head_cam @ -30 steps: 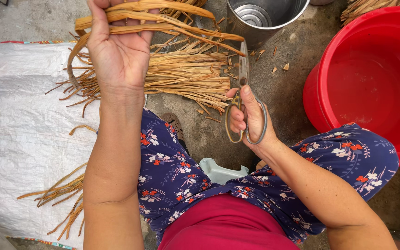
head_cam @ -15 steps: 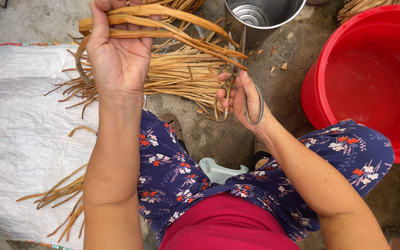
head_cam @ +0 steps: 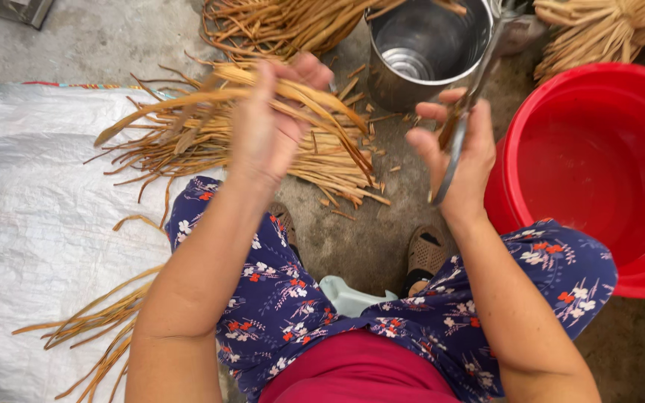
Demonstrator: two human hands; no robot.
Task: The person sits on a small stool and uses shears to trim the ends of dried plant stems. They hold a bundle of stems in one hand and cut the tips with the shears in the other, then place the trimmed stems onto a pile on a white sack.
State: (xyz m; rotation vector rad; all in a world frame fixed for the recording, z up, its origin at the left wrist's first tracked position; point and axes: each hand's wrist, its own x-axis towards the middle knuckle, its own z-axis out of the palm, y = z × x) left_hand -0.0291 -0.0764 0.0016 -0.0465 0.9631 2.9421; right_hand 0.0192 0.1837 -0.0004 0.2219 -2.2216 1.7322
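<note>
Straw-coloured strips lie spread on the white woven sack point(head_cam: 31, 224) at the left, a few loose ones near its lower edge. Compared with a moment before, the left hand point(head_cam: 266, 130) has come lower and closer to the body, and it keeps a firm grip around a bundle of dried strips point(head_cam: 188, 104), whose long ends fan out to the left above the sack. Under this hand, a heap of cut strips point(head_cam: 330, 160) rests on the concrete floor, with small trimmed pieces scattered beside it. The right hand point(head_cam: 460, 153) has lifted up; earlier the scissors were close to the bundle's ends, now the scissors point(head_cam: 460, 127) point upward toward the steel bucket, well apart from the bundle. Its grip is closed around the handles; whether the blades are open cannot be told. This looks like a pause between two cuts.

The steel bucket point(head_cam: 390, 82) at the top shows only its shiny bottom, nothing inside. The red plastic basin point(head_cam: 516, 142) at the right also appears empty. Another tied bunch point(head_cam: 599, 30) lies behind it.
</note>
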